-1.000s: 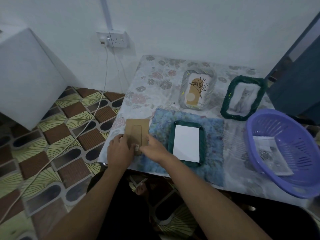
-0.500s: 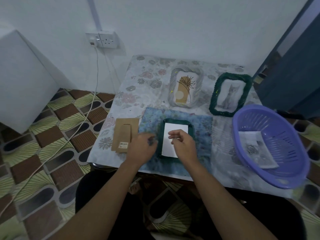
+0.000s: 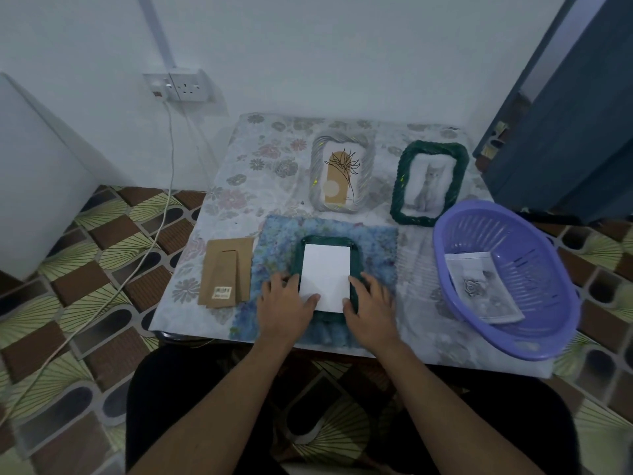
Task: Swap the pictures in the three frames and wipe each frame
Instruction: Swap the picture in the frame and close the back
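Hands shifted off backing board (image 3: pixel 226 272), left at 9 o'clock. Left hand (image 3: pixel 286 303) and right hand (image 3: pixel 371 303) are laid flat, fingers spread, nothing pinched, at 7 and 5 o'clock of white picture (image 3: pixel 325 269) in green frame (image 3: pixel 358 255). Long axis 12–6, both equally near.

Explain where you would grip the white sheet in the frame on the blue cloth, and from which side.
Pinch a near corner from the person's side: the white sheet lies flat inside the green frame, only its near edge seeming to overlap the rim.

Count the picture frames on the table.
3: the silver frame at the back centre, the green cat frame right of it, and the face-down green frame on the blue cloth, between the left hand and right hand.
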Available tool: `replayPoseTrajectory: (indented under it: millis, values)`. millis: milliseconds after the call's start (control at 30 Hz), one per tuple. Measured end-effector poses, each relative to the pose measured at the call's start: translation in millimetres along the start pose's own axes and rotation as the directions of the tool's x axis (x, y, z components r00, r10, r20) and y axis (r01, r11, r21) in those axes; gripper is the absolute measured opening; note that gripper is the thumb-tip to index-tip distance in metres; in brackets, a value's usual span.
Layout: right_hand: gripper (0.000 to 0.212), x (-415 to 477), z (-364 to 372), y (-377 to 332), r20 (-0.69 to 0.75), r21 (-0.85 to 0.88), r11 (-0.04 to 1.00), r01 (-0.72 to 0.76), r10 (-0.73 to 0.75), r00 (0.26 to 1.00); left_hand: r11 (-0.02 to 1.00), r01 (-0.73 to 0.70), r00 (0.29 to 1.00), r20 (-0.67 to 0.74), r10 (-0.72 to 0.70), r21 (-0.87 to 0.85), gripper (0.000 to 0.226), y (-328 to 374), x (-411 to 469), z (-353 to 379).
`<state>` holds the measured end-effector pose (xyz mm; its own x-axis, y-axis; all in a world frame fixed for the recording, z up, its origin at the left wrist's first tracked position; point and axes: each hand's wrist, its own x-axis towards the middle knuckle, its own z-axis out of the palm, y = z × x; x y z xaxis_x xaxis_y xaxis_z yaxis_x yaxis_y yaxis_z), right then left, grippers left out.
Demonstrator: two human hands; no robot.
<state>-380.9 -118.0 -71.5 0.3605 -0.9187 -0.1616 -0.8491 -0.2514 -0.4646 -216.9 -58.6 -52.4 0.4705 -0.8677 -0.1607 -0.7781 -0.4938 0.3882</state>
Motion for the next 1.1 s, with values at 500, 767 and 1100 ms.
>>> replayPoseTrajectory:
  millis: [500,767,1100]
  values:
    - [0.053,-1,-1,-3,-0.013,0.017,1.000,-0.022,0.022,1.000,0.998,-0.009,0.996,-0.088,0.014,0.061,0.055,0,-6,9]
    - [0.053,-2,-2,-6,-0.011,0.020,0.999,-0.034,0.034,0.999,0.994,-0.108,0.974,-0.199,0.107,0.009,0.047,5,-7,10]
    - [0.053,-4,-7,-9,0.026,0.047,0.997,-0.059,0.058,0.998,0.927,-0.248,0.949,-0.263,0.174,-0.281,0.035,15,-10,7]
